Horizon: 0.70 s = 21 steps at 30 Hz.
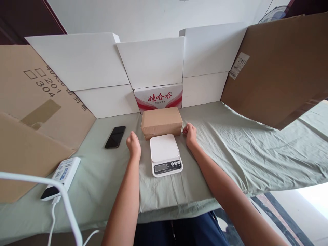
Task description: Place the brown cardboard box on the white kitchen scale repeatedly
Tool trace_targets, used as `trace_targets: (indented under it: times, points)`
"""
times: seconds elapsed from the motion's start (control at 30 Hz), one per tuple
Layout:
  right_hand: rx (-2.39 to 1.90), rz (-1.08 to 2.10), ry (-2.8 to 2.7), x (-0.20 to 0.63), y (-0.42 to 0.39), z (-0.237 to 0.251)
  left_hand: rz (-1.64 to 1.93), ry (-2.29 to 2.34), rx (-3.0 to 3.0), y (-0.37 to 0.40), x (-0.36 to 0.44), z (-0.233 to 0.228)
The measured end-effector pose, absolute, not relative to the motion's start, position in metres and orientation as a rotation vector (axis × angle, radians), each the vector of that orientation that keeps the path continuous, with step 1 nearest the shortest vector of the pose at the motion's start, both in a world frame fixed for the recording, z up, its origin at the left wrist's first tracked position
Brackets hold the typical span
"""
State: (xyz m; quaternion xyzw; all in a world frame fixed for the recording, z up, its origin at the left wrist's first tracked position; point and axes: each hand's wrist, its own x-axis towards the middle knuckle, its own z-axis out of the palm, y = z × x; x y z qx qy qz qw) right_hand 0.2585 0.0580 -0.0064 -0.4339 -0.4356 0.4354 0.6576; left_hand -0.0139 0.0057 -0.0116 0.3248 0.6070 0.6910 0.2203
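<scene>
A white digital kitchen scale (pixel 164 148) lies on the green cloth in front of me, its display and buttons facing my side. Just behind it sits a closed brown cardboard box (pixel 162 119). My left hand (pixel 133 145) rests as a fist on the cloth, left of the scale and apart from it. To the right of the box, my right hand (pixel 190 134) is also curled into a fist, close to the box's corner. Nothing shows in either fist. A black smartphone (pixel 115 137) lies flat to the left of my left hand.
White boxes (pixel 153 63) and a red-and-white carton (pixel 159 97) form a wall behind. Large cardboard boxes stand at left (pixel 38 102) and right (pixel 276 68). A white power bank-like device (pixel 64 174) with a cable lies front left. A white curved tube (pixel 65 194) crosses the lower left.
</scene>
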Motion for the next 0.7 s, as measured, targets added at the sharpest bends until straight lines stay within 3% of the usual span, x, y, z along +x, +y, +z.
trace_targets:
  times: [0.7]
  points:
    - [-0.973,1.009,-1.174,0.255,0.052,-0.002,1.847,1.338,0.974,0.016,-0.008,-0.031]
